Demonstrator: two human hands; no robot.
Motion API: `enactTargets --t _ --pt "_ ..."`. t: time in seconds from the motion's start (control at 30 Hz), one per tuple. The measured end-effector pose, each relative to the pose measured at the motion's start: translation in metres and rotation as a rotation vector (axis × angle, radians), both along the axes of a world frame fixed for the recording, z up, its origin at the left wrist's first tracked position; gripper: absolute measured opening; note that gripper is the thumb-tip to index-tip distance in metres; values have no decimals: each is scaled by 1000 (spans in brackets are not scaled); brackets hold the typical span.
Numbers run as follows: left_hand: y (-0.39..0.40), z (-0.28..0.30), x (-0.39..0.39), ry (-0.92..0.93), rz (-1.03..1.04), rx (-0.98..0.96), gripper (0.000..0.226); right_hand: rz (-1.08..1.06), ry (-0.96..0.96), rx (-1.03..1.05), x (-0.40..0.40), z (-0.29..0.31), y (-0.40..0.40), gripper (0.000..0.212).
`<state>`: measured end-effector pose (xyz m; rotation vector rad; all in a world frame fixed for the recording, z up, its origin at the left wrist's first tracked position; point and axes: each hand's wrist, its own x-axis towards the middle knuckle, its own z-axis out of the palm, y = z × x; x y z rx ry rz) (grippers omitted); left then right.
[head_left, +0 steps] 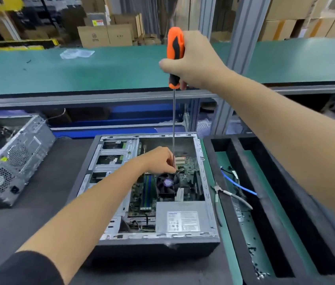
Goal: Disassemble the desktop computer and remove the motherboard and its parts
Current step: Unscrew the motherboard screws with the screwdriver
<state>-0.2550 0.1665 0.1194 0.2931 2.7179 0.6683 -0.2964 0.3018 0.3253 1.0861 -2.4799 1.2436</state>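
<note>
1. Your right hand (193, 60) is wrapped round the orange-and-black handle of the screwdriver (175, 58), held high so the long shaft drops near-vertical into the case — likely the only straight line to a screw deep inside.
2. Your left hand (158, 160) is down in the case, fingers pinching the shaft near its tip, apparently steadying it onto the screw; the tip itself is hidden behind the fingers.
3. The motherboard (185, 175) is still seated in the open computer case (207, 202), with the CPU fan (167, 183) and green RAM sticks (147, 190) in place and the power supply (181, 220) at the near corner.
4. Right of the case, a foam tray (230, 223) holds cutters (217, 199) and a blue cable (237, 185) — presumably parked for removed parts.
5. A second case (14, 159) lies well apart on the left.
</note>
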Motion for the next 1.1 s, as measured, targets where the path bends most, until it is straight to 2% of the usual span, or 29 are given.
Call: enactTargets --t 0.13,0.3,0.43,0.67,0.8,1.0,1.1 --pt "-14 -19 3 -20 -74 -77 28 -9 -79 42 0 -16 -11 27" --pt "-13 -31 5 -67 -227 -87 21 -30 -193 73 2 -30 -11 30" --pt "-7 -36 5 -69 -323 -117 24 31 -270 83 6 -38 -5 27" --pt "-8 -45 8 -28 -333 -48 25 221 -252 155 14 -39 8 30" --pt "-8 -48 8 35 -308 26 27 283 -241 221 14 -45 13 20" --pt "-7 -45 0 68 -379 107 8 338 -245 234 5 -48 12 21" --pt "-4 -46 -7 67 -427 68 19 375 -255 231 -3 -46 10 21"
